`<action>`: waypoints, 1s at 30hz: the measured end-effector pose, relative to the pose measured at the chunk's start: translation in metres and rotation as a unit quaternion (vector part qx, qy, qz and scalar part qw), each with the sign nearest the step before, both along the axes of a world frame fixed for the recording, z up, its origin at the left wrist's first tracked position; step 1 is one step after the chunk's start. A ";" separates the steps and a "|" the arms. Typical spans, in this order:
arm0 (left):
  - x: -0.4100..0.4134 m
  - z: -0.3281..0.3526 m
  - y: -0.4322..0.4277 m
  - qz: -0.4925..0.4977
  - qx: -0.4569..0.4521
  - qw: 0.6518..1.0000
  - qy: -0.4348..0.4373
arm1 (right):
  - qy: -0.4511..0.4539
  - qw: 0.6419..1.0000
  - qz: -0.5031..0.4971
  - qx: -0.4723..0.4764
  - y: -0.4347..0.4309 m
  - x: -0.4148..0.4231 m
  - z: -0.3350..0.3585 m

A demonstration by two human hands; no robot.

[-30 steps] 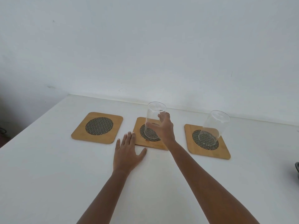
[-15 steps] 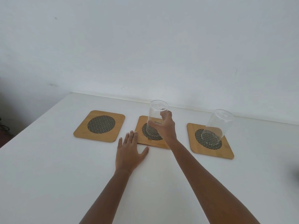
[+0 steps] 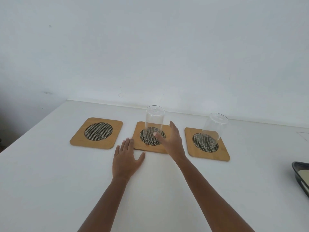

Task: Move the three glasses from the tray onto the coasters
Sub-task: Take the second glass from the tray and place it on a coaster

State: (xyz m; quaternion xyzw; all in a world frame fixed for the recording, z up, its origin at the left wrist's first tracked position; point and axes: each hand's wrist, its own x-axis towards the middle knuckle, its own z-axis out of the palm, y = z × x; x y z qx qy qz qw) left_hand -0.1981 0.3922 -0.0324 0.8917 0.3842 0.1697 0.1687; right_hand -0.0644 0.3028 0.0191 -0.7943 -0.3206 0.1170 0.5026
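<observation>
Three wooden coasters with dark woven centres lie in a row on the white table. A clear glass (image 3: pixel 153 124) stands on the middle coaster (image 3: pixel 151 148). A second clear glass (image 3: pixel 212 131) stands on the right coaster (image 3: pixel 224 153). The left coaster (image 3: pixel 97 131) carries nothing. My right hand (image 3: pixel 172 139) is just right of the middle glass, fingers spread, no longer gripping it. My left hand (image 3: pixel 127 158) rests flat on the table, fingertips at the middle coaster's front left corner. A dark tray (image 3: pixel 301 178) shows partly at the right edge; any third glass is out of view.
A white wall rises right behind the coasters. The table's left edge runs diagonally at far left, with a dark area beyond it. White table surface stretches in front of the coasters, crossed by my two forearms.
My right hand has let go of the middle glass and drawn back slightly to the right. The glass now stands alone on the middle coaster. My left hand stays flat.
</observation>
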 end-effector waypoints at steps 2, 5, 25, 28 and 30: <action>-0.003 0.002 -0.003 0.009 -0.007 1.000 -0.002 | -0.069 0.997 0.012 -0.021 -0.023 -0.006 -0.005; -0.009 0.005 -0.013 0.024 -0.004 1.000 0.009 | -0.161 0.983 0.026 -0.082 -0.056 -0.012 -0.017; 0.014 0.012 -0.172 -0.054 0.009 0.993 0.102 | -0.223 0.916 0.051 -0.328 -0.198 -0.011 -0.037; 0.036 0.020 -0.204 -0.084 0.003 0.993 0.084 | -0.251 0.912 0.037 -0.324 -0.225 0.003 -0.026; 0.052 0.026 -0.224 -0.103 0.005 0.992 0.068 | -0.274 0.905 0.026 -0.323 -0.244 0.015 -0.017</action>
